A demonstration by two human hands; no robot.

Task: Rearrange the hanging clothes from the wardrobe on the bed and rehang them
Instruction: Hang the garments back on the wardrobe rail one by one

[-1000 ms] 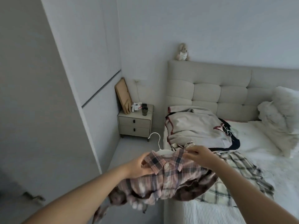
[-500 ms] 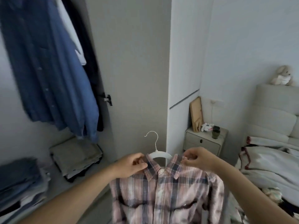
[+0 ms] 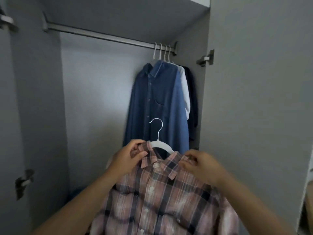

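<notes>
A pink plaid shirt point(image 3: 162, 197) hangs on a white hanger point(image 3: 158, 143), held up in front of the open wardrobe. My left hand point(image 3: 128, 160) pinches the shirt's left collar and shoulder. My right hand point(image 3: 199, 165) grips the right collar. The hanger's hook points up, well below the metal rail point(image 3: 108, 36). Several garments, blue denim shirts point(image 3: 160, 106) in front, hang on white hangers at the rail's right end.
The wardrobe's right door point(image 3: 257, 99) stands open, with a hinge point(image 3: 205, 58) on the side panel. Another hinge point(image 3: 23, 182) shows on the left wall. The left stretch of the rail carries nothing.
I have turned from the bed to face the wardrobe. The plaid shirt came off the bed and is now raised on its hanger before the rail.
</notes>
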